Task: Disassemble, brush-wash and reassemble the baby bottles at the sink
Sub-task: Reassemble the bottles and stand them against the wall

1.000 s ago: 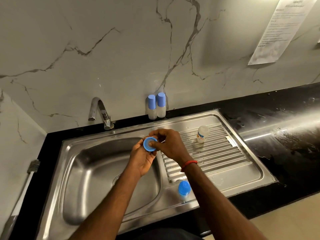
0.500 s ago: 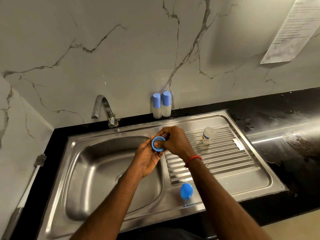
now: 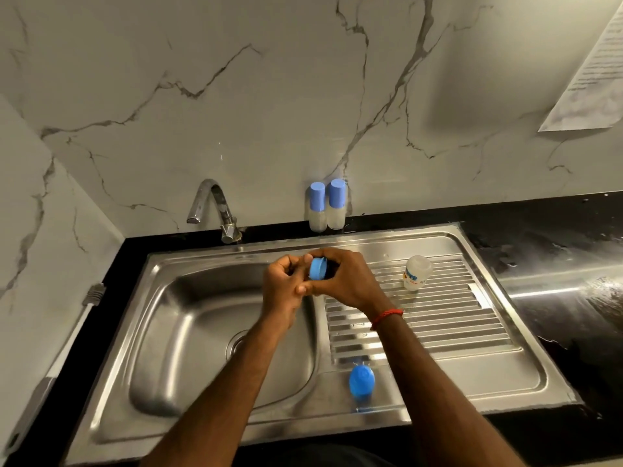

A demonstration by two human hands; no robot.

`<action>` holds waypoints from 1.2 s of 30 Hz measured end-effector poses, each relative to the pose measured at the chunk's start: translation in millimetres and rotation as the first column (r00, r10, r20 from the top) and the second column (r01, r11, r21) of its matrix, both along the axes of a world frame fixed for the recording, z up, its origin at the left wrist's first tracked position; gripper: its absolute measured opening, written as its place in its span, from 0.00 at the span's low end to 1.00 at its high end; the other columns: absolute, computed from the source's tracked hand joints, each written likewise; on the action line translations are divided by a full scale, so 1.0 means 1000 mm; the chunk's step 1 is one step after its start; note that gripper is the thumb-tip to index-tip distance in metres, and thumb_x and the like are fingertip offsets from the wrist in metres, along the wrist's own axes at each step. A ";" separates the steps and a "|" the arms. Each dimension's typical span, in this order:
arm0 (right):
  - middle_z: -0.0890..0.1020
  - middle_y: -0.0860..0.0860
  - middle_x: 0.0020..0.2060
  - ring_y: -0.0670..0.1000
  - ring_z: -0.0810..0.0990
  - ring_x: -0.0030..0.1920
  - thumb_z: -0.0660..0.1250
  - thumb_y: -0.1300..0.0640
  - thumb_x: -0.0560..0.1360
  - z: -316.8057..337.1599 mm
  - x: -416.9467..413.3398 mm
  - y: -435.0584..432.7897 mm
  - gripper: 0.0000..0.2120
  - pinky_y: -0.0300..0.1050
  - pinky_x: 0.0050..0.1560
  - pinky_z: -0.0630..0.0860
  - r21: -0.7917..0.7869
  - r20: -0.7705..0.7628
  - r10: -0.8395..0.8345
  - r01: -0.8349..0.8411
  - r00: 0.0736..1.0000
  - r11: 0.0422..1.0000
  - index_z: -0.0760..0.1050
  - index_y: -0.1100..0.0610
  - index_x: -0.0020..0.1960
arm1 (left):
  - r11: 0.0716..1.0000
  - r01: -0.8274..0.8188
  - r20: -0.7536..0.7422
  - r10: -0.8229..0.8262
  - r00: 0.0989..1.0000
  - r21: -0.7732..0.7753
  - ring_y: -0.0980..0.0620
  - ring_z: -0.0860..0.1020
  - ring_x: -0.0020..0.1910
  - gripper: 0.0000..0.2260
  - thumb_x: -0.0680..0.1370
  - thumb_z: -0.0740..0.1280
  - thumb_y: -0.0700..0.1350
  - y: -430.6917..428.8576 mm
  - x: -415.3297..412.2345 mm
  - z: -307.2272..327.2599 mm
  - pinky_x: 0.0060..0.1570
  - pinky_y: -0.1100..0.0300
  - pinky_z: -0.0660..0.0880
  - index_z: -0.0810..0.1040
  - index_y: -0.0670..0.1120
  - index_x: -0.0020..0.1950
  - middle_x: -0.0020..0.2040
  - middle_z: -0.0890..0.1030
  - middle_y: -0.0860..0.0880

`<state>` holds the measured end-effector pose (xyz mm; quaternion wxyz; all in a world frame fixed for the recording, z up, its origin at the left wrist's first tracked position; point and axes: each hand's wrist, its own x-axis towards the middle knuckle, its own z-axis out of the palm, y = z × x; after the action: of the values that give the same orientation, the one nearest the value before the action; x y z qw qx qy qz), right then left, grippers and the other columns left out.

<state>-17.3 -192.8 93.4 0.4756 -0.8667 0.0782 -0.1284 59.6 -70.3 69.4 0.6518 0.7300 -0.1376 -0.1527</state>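
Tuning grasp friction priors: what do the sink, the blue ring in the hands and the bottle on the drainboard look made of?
Sink: stainless steel, brushed, streaky reflections.
Blue ring: likely matte moulded plastic, opaque, no glare.
Bottle: translucent plastic probably; cloudy wall, printed label.

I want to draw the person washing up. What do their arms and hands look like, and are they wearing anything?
The left arm and right arm are bare, with no sleeves in view. There are no gloves on the left hand or right hand. The only thing worn is a thin red cord bracelet round the right wrist.
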 end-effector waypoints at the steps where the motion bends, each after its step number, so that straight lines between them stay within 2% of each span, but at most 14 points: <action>1: 0.84 0.45 0.39 0.44 0.84 0.38 0.78 0.42 0.64 -0.003 -0.002 0.000 0.24 0.39 0.43 0.82 0.050 0.020 -0.026 0.025 0.999 0.998 0.81 0.53 0.55 | 0.998 -0.037 0.047 0.035 0.998 0.049 0.48 0.82 0.35 0.09 0.79 0.70 0.48 0.000 0.005 0.000 0.35 0.54 0.80 0.82 0.44 0.44 0.37 0.83 0.45; 3: 0.85 0.51 0.33 0.50 0.84 0.32 0.78 0.55 0.70 -0.007 -0.009 -0.013 0.08 0.48 0.38 0.84 0.178 0.095 -0.180 0.161 0.979 0.971 0.82 0.58 0.45 | 0.980 -0.182 0.055 0.178 0.982 0.077 0.46 0.80 0.36 0.07 0.79 0.71 0.46 0.009 0.023 0.000 0.37 0.52 0.79 0.81 0.49 0.40 0.36 0.82 0.46; 5: 0.83 0.55 0.31 0.55 0.84 0.31 0.75 0.63 0.73 -0.011 -0.025 -0.040 0.04 0.57 0.36 0.83 0.279 0.139 -0.324 0.277 0.936 0.919 0.80 0.61 0.43 | 0.945 -0.321 0.049 0.318 0.947 0.068 0.48 0.78 0.35 0.08 0.79 0.71 0.46 0.029 0.046 0.003 0.34 0.56 0.78 0.79 0.50 0.40 0.36 0.81 0.46; 6: 0.84 0.55 0.34 0.55 0.84 0.33 0.76 0.62 0.72 -0.008 -0.029 -0.050 0.06 0.55 0.38 0.84 0.277 0.143 -0.322 0.274 0.936 0.921 0.81 0.61 0.47 | 0.943 -0.331 0.042 0.329 0.943 0.044 0.52 0.78 0.32 0.07 0.79 0.71 0.45 0.036 0.051 0.009 0.31 0.59 0.77 0.78 0.49 0.41 0.35 0.80 0.47; 7: 0.85 0.53 0.39 0.53 0.85 0.36 0.78 0.58 0.70 -0.005 -0.030 -0.053 0.15 0.50 0.41 0.84 0.241 0.113 -0.280 0.247 0.953 0.939 0.81 0.58 0.55 | 0.950 -0.311 0.032 0.310 0.950 0.031 0.56 0.77 0.30 0.07 0.79 0.70 0.44 0.039 0.051 0.013 0.29 0.62 0.76 0.79 0.48 0.41 0.35 0.80 0.48; 9: 0.82 0.48 0.53 0.48 0.84 0.46 0.81 0.48 0.63 -0.003 -0.019 -0.042 0.37 0.41 0.46 0.83 0.172 0.018 -0.126 0.121 0.992 0.978 0.73 0.48 0.70 | 0.971 -0.238 0.015 0.238 0.971 0.003 0.63 0.76 0.27 0.06 0.78 0.71 0.41 0.029 0.041 0.019 0.28 0.68 0.75 0.79 0.46 0.41 0.34 0.79 0.49; 10: 0.78 0.46 0.58 0.46 0.82 0.51 0.82 0.45 0.61 -0.002 -0.010 -0.030 0.43 0.40 0.47 0.82 0.142 0.009 -0.046 0.044 0.999 0.989 0.68 0.45 0.73 | 0.977 -0.212 0.008 0.212 0.977 -0.007 0.63 0.77 0.27 0.07 0.78 0.71 0.41 0.020 0.033 0.018 0.29 0.67 0.75 0.79 0.46 0.41 0.34 0.80 0.50; 11: 0.77 0.44 0.60 0.44 0.81 0.52 0.82 0.46 0.61 -0.003 -0.002 -0.017 0.45 0.39 0.47 0.82 0.101 0.031 0.028 -0.031 0.999 0.994 0.67 0.45 0.74 | 0.984 -0.177 0.010 0.177 0.984 -0.006 0.63 0.77 0.27 0.07 0.77 0.72 0.41 0.011 0.025 0.017 0.29 0.66 0.76 0.80 0.47 0.40 0.33 0.80 0.50; 15: 0.81 0.38 0.49 0.37 0.81 0.49 0.81 0.52 0.67 -0.011 0.009 0.000 0.26 0.33 0.51 0.78 0.040 0.183 0.037 -0.044 0.982 0.998 0.79 0.53 0.63 | 0.998 -0.053 0.077 0.049 0.996 0.045 0.60 0.80 0.30 0.07 0.76 0.74 0.41 0.006 0.018 0.012 0.30 0.65 0.77 0.81 0.45 0.38 0.33 0.82 0.51; 19: 0.85 0.45 0.44 0.46 0.85 0.44 0.78 0.54 0.70 -0.018 0.002 -0.003 0.18 0.46 0.48 0.83 0.102 0.209 -0.049 0.028 0.977 0.994 0.81 0.53 0.59 | 0.995 -0.004 0.138 -0.010 0.990 0.103 0.53 0.82 0.33 0.06 0.74 0.75 0.44 0.006 0.019 0.018 0.32 0.60 0.80 0.83 0.43 0.40 0.35 0.84 0.46; 22: 0.85 0.49 0.38 0.50 0.85 0.36 0.77 0.55 0.72 -0.022 0.000 -0.006 0.15 0.49 0.42 0.84 0.154 0.213 -0.074 0.041 0.974 0.987 0.81 0.55 0.56 | 0.991 -0.024 0.181 0.000 0.983 0.130 0.55 0.80 0.28 0.07 0.75 0.75 0.44 0.000 0.016 0.017 0.30 0.62 0.79 0.82 0.44 0.40 0.33 0.83 0.47; 26: 0.85 0.50 0.37 0.50 0.85 0.35 0.77 0.58 0.72 -0.026 -0.007 -0.011 0.15 0.43 0.41 0.83 0.198 0.194 -0.105 0.066 0.975 0.978 0.81 0.60 0.57 | 0.988 -0.063 0.178 0.038 0.983 0.139 0.58 0.78 0.26 0.08 0.75 0.74 0.46 -0.002 0.013 0.013 0.30 0.64 0.77 0.82 0.43 0.40 0.31 0.81 0.48; 32: 0.83 0.45 0.38 0.46 0.84 0.37 0.79 0.58 0.70 -0.026 -0.005 -0.013 0.18 0.36 0.43 0.80 0.158 0.204 -0.118 0.086 0.972 0.984 0.81 0.60 0.57 | 0.985 -0.129 0.150 0.111 0.983 0.117 0.59 0.77 0.25 0.08 0.74 0.75 0.46 -0.004 0.017 0.015 0.29 0.65 0.77 0.80 0.46 0.39 0.31 0.81 0.48; 36: 0.84 0.47 0.44 0.45 0.84 0.42 0.79 0.56 0.70 -0.020 -0.002 -0.013 0.21 0.37 0.46 0.81 0.120 0.206 -0.087 0.063 0.975 0.991 0.81 0.58 0.60 | 0.991 -0.088 0.164 0.070 0.984 0.102 0.58 0.79 0.27 0.07 0.75 0.75 0.47 -0.002 0.020 0.020 0.30 0.65 0.77 0.81 0.45 0.40 0.33 0.83 0.47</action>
<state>-19.0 -205.4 73.0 0.5243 -0.8164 0.0671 -0.2326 79.9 -72.1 89.8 0.6034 0.7792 -0.1520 -0.0747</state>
